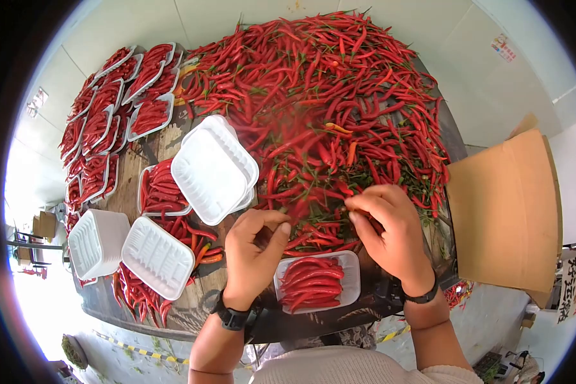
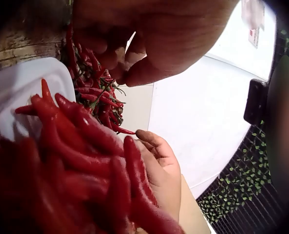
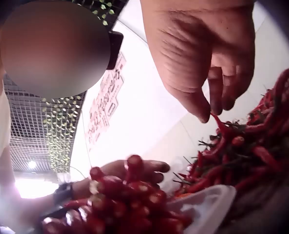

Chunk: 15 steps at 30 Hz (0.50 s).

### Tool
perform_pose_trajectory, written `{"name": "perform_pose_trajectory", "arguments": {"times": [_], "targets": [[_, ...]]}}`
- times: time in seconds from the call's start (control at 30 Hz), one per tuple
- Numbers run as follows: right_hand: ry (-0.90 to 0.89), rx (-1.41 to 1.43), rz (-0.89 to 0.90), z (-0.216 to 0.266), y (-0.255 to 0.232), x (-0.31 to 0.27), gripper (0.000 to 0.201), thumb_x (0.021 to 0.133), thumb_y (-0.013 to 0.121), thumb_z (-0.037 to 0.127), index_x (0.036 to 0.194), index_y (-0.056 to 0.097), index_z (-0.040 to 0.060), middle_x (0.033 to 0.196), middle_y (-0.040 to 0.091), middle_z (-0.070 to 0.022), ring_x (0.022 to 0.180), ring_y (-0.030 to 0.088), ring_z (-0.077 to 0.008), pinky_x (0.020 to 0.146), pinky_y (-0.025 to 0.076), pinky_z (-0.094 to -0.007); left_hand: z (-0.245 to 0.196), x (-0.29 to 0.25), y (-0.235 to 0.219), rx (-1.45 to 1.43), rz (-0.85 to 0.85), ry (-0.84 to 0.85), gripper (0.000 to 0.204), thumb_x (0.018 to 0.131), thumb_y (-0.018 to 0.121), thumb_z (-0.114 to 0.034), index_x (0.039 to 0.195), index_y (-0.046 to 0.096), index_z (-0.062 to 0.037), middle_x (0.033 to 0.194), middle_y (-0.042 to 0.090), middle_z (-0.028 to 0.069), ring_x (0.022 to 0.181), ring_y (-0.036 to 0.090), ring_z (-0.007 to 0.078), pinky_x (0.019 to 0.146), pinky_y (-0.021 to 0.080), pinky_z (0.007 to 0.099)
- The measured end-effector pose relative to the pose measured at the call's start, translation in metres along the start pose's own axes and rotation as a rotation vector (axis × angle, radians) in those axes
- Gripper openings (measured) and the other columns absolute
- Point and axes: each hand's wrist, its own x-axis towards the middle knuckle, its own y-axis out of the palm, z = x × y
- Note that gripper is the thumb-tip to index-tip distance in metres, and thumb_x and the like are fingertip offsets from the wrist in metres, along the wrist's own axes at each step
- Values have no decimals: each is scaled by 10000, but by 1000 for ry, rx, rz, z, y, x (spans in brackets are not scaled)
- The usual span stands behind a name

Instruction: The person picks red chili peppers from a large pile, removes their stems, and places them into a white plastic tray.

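Observation:
My right hand point(image 1: 390, 224) pinches a red chili pepper point(image 3: 219, 123) by its thin tip, at the near edge of a big heap of chilies point(image 1: 339, 96). My left hand point(image 1: 256, 246) hovers at the same edge, its fingers loosely bent and the thumb close to the index finger. Nothing shows between these fingertips. Between my wrists lies a white plastic tray point(image 1: 353, 281) with a layer of red chilies point(image 1: 310, 281) lined up in it. In the left wrist view, the tray's chilies cover the lower part.
Filled trays point(image 1: 96, 128) are stacked at the far left. Nearer stand empty white trays point(image 1: 214, 169), a nested stack point(image 1: 96, 243) and one tilted tray point(image 1: 158, 256) over loose chilies. A cardboard sheet point(image 1: 505, 205) stands at the table's right edge.

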Motion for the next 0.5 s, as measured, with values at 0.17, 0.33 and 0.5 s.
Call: {"name": "perform_pose_trajectory", "arguments": {"times": [0.17, 0.33, 0.5], "targets": [[-3, -65, -106, 0, 9, 6, 258, 785, 706, -41, 1026, 686, 47, 983, 642, -99, 921, 603, -325, 798, 488, -419, 0, 1, 1, 56, -65, 59, 108, 855, 731, -31, 959, 709, -13, 815, 596, 42, 677, 550, 99, 599, 426, 247], [8, -190, -109, -21, 13, -3, 275, 783, 710, -29, 1044, 675, 49, 973, 640, -91, 930, 602, -327, 829, 479, -426, -6, 2, 1, 172, -59, 90, 100, 881, 724, -48, 955, 700, 15, 829, 592, 39, 708, 540, 104, 653, 435, 248], [-197, -129, -107, -5, 17, 14, 259, 794, 695, 4, 1046, 681, 64, 1004, 651, -83, 958, 611, -331, 851, 477, -443, -1, 4, 2, 157, -42, 58, 100, 871, 730, -57, 936, 704, 14, 811, 610, 62, 711, 566, 141, 662, 450, 277]]}}
